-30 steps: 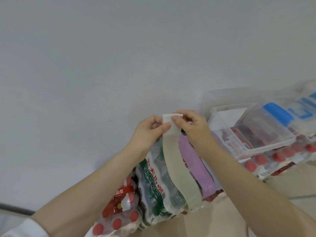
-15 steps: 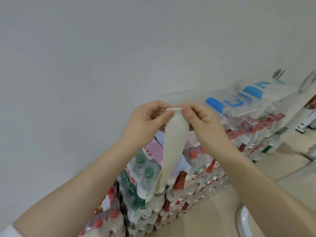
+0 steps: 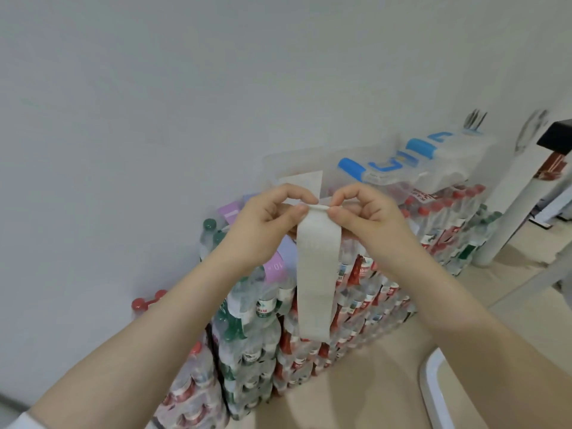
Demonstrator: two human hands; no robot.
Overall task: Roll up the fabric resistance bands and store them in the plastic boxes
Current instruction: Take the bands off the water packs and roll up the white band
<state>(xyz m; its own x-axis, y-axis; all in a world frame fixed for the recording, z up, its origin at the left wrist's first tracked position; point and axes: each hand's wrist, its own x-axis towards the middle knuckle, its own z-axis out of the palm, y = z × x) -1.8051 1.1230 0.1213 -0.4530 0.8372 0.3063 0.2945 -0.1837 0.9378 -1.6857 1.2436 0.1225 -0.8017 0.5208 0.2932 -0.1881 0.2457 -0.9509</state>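
A cream fabric resistance band hangs straight down in front of me. My left hand and my right hand both pinch its top edge, which is curled into a small first roll. A purple band lies on top of the bottle packs behind my left hand, partly hidden. Clear plastic boxes with blue latches stand on the bottle packs beyond my hands, against the wall.
Shrink-wrapped packs of water bottles are stacked against the white wall below the band. A red dumbbell lies by the wall on the left. A white table leg stands at the right, and a white rounded edge shows at lower right.
My view has swung up and left, so more of the bottle stack shows. Both hands keep the band's top edge, which is now curled over into a small roll, and the band hangs straighter.
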